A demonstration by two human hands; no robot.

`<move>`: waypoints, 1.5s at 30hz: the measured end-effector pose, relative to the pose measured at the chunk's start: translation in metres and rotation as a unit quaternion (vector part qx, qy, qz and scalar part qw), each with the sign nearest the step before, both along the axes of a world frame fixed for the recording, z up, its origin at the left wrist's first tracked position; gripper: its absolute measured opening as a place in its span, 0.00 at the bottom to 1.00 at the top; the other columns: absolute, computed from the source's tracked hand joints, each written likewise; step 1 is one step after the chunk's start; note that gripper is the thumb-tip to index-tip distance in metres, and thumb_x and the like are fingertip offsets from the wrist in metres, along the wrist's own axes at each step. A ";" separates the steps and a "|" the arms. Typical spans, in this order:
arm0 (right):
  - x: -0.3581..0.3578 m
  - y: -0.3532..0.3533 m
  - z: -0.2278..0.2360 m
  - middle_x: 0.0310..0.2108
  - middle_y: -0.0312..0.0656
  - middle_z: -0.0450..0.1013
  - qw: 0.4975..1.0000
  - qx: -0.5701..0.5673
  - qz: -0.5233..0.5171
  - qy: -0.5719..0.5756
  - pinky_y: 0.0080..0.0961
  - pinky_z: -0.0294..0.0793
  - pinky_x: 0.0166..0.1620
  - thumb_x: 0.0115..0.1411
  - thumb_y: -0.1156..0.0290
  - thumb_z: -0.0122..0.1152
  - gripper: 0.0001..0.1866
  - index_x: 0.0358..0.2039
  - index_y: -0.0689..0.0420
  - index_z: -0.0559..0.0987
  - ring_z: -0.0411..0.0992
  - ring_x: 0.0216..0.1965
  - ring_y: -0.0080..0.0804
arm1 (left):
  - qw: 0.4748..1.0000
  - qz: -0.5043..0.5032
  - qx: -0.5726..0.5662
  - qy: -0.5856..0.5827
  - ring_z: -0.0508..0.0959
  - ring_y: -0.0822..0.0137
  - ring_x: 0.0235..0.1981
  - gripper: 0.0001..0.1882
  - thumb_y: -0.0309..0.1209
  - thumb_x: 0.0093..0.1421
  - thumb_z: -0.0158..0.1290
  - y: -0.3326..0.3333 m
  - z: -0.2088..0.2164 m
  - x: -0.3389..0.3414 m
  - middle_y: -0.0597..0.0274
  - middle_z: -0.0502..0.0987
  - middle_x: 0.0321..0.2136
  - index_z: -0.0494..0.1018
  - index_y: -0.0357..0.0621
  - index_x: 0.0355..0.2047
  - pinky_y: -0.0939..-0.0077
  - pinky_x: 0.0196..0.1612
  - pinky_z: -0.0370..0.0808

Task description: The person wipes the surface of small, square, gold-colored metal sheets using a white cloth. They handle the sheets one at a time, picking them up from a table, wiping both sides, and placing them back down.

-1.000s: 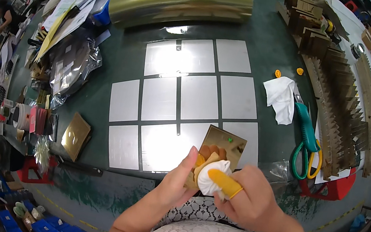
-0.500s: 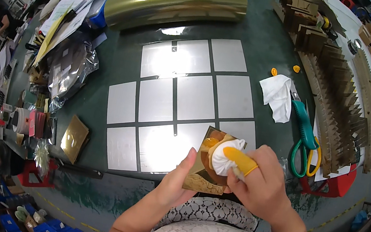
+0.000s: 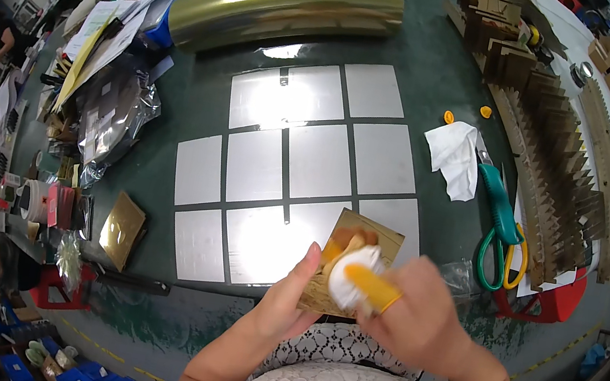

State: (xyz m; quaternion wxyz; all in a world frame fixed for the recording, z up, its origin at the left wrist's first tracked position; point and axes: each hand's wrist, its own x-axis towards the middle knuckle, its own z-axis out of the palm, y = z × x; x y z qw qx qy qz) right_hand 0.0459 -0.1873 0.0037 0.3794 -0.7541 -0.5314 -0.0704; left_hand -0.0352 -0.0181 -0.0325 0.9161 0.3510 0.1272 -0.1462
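Note:
Close to my body, my left hand (image 3: 284, 301) grips a square, mirror-like gold plate (image 3: 384, 239) by its left side, thumb along the edge. A bunched white cloth (image 3: 347, 278) presses on the plate's shiny face. It is pinched in my right hand (image 3: 420, 313), which is slightly smeared by motion. One finger of that hand wears a yellow finger cot (image 3: 377, 289). Fingers and cloth show as a reflection in the plate. The plate's lower part is hidden behind the cloth and hands.
Pale rectangular panels (image 3: 318, 160) lie in rows on the green table. Behind them rests a gold film roll (image 3: 296, 9). To the right are another white cloth (image 3: 451, 159), green-handled scissors (image 3: 499, 208) and notched cardboard racks (image 3: 552, 177). Gold plates (image 3: 122, 230) lie at left.
My right hand has slid the cloth down and to the left across the plate, uncovering more of its upper right. The left hand stays in nearly the same place.

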 end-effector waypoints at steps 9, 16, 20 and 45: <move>0.009 0.007 -0.003 0.32 0.48 0.70 0.999 0.015 -0.016 -0.029 0.36 0.71 0.33 0.47 0.78 0.68 0.15 0.36 0.66 0.76 0.69 0.29 0.43 | 1.000 -0.020 -0.022 -0.011 0.64 0.58 0.64 0.35 0.54 0.72 0.26 0.001 -0.005 0.000 0.52 0.61 0.64 0.51 0.41 0.68 0.57 0.66 0.61; -0.007 0.009 0.002 0.31 0.47 0.69 0.999 -0.004 0.036 -0.001 0.38 0.71 0.34 0.46 0.80 0.66 0.16 0.37 0.66 0.75 0.69 0.29 0.44 | 1.000 0.006 -0.011 0.020 0.67 0.62 0.61 0.36 0.57 0.72 0.27 -0.001 -0.004 -0.002 0.55 0.66 0.60 0.55 0.41 0.66 0.62 0.63 0.65; 0.019 0.006 -0.002 0.33 0.46 0.70 0.999 -0.008 -0.040 -0.035 0.34 0.68 0.30 0.43 0.79 0.71 0.21 0.40 0.66 0.76 0.69 0.29 0.42 | 1.000 0.000 -0.014 0.007 0.65 0.60 0.63 0.35 0.55 0.72 0.27 -0.001 -0.009 -0.005 0.54 0.63 0.63 0.53 0.40 0.67 0.59 0.65 0.63; 0.037 0.046 -0.017 0.31 0.53 0.69 0.988 0.061 -0.117 -0.074 0.38 0.72 0.31 0.51 0.79 0.69 0.14 0.32 0.66 0.70 0.70 0.28 0.50 | 0.993 -0.042 -0.085 -0.065 0.74 0.53 0.54 0.40 0.59 0.70 0.20 0.003 -0.021 -0.002 0.46 0.69 0.56 0.55 0.37 0.65 0.57 0.55 0.73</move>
